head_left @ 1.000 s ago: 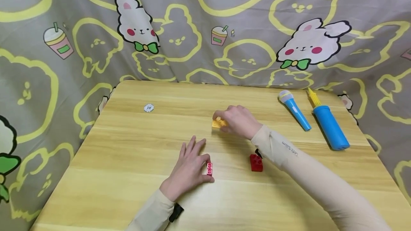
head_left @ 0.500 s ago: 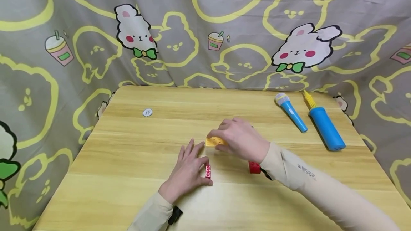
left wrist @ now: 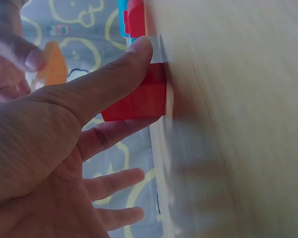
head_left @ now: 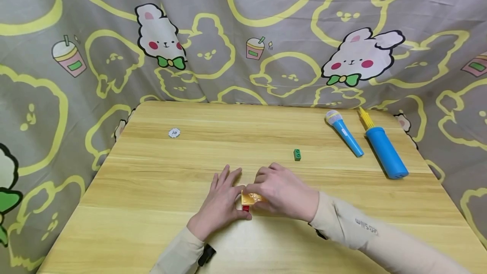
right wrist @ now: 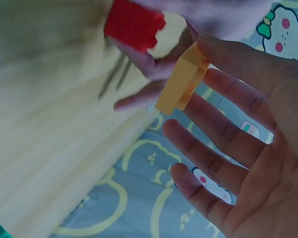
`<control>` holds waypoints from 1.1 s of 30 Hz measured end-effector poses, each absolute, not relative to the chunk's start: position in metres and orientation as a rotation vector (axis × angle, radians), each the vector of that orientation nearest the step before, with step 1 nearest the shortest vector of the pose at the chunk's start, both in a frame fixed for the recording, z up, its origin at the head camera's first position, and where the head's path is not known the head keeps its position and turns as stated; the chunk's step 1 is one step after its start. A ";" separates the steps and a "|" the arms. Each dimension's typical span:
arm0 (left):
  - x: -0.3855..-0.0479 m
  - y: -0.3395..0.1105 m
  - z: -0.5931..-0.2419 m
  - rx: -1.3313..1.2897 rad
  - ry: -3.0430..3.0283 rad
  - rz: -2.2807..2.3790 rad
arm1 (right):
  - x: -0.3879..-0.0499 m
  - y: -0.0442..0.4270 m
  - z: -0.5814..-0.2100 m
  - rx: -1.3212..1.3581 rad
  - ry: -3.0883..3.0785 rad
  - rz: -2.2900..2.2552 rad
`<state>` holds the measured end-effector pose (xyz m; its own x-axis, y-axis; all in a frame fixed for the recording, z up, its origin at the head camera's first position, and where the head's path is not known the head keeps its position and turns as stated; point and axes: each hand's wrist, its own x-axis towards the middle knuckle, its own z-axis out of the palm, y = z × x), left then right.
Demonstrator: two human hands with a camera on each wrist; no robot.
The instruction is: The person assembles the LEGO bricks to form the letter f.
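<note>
My left hand [head_left: 218, 206] pinches a small red toy brick [left wrist: 149, 94] between thumb and forefinger, its other fingers spread. The brick stands on the wooden table [head_left: 160, 206], studs up. Over it, my right hand [head_left: 285, 191] pinches a flat yellow-orange toy brick [head_left: 251, 198] by one end. Both wrist views show a gap between the yellow-orange brick [right wrist: 178, 84] and the red brick [right wrist: 133, 24]. From the head, the yellow-orange brick covers most of the red one. Another red brick [left wrist: 136, 19] appears in the left wrist view; the right forearm hides it from the head.
A small green brick [head_left: 297, 154] stands beyond the right hand. At the back right lie a blue toy microphone [head_left: 345, 133] and a blue pump [head_left: 386, 153] with a yellow nozzle. A round chip marked 10 [head_left: 174, 132] lies at the back left. A patterned curtain [head_left: 213, 33] hangs behind.
My right hand has brought the yellow-orange brick nearer, down over the red brick in my left hand. The left hand stays put. The green brick has come into sight; the second red brick is now covered.
</note>
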<state>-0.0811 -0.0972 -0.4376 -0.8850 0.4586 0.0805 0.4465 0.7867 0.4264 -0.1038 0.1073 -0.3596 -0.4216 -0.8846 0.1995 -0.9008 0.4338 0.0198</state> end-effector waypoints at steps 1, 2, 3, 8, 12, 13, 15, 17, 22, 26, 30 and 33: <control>-0.081 -0.097 -0.438 0.750 2.945 0.695 | -0.103 0.107 -0.362 1.583 -2.503 0.130; -0.081 -0.097 -0.437 0.751 2.945 0.696 | -0.102 0.106 -0.365 1.586 -2.503 0.128; -0.081 -0.097 -0.438 0.751 2.945 0.698 | -0.101 0.106 -0.367 1.586 -2.502 0.123; -0.081 -0.097 -0.438 0.747 2.948 0.700 | -0.099 0.104 -0.380 1.558 -2.500 0.160; -0.081 -0.097 -0.438 0.759 2.960 0.701 | -0.097 0.101 -0.388 1.524 -2.497 0.173; -0.081 -0.097 -0.438 0.765 2.964 0.703 | -0.097 0.101 -0.389 1.516 -2.496 0.173; -0.081 -0.097 -0.439 0.768 2.964 0.704 | -0.097 0.100 -0.390 1.502 -2.498 0.173; -0.081 -0.097 -0.438 0.763 2.962 0.704 | -0.097 0.100 -0.391 1.491 -2.503 0.177; -0.081 -0.097 -0.439 0.761 2.963 0.705 | -0.097 0.098 -0.391 1.489 -2.513 0.163; -0.082 -0.096 -0.439 0.770 2.968 0.709 | -0.096 0.097 -0.392 1.489 -2.518 0.159; -0.081 -0.097 -0.440 0.763 2.966 0.710 | -0.096 0.096 -0.394 1.481 -2.515 0.159; -0.081 -0.097 -0.440 0.758 2.965 0.711 | -0.095 0.096 -0.395 1.478 -2.517 0.140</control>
<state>-0.0812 -0.0970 -0.4399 -0.8835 0.4556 0.1091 0.4555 0.7811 0.4271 -0.0952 0.0960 -0.3949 -0.4708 -0.8503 0.2352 -0.8711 0.4903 0.0287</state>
